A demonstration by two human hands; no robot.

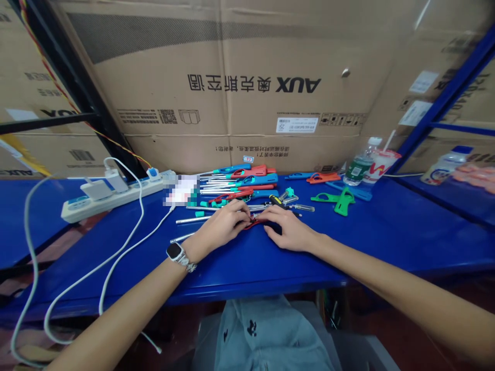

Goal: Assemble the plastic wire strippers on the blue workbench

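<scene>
My left hand (228, 221), with a watch (176, 252) on its wrist, is closed with the fingertips pinched together over the blue table. My right hand (288, 228) meets it from the right, its fingertips closed on the same small work. Between them shows a red lighter casing (253, 223), mostly hidden by the fingers, with tiny parts too small to name. Just behind the hands lie a black-and-yellow screwdriver (276, 201), metal lighter tubes (191, 219), small green caps (199, 213) and clear fuel tanks (305, 207).
Several blue and red long-necked lighters (259, 179) lie behind my hands. Green casing halves (343, 202) and an orange one (323, 178) lie to the right. A bottle (358, 167) and a cup (377, 167) stand behind. A power strip (116, 196) with white cables occupies the left.
</scene>
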